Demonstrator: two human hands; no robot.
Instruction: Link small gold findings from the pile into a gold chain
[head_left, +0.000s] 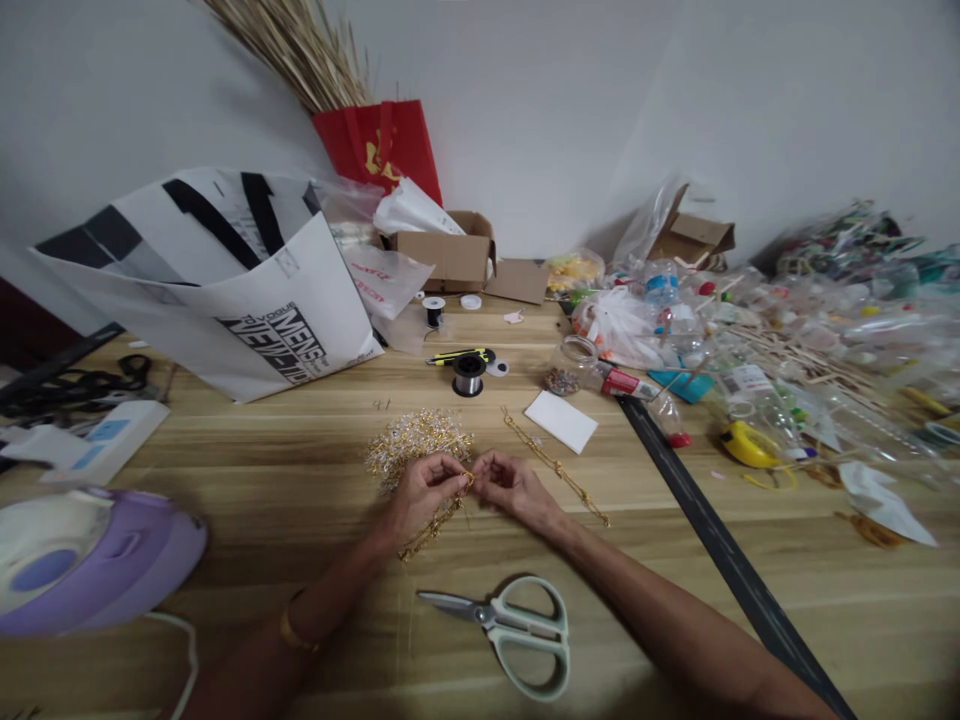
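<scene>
My left hand (429,492) pinches a gold beaded chain (431,530), part of which dangles below the fingers toward the table. Close against it, my right hand (511,484) has thumb and forefinger pressed together at the upper end of the same chain; a thin thread or wire trails down there. Just behind my left hand lies a heap of gold and clear beads (412,440). A second gold chain (556,465) stretches along the table to the right of my right hand. Scissors (517,630) with pale green handles lie nearer to me, blades pointing left.
A wire spool (469,375), a yellow utility knife (457,355) and a white card (561,421) lie beyond the hands. A purple iron-like appliance (112,560) and a large white bag (247,310) stand left. Plastic bottles and scraps (750,380) crowd the right.
</scene>
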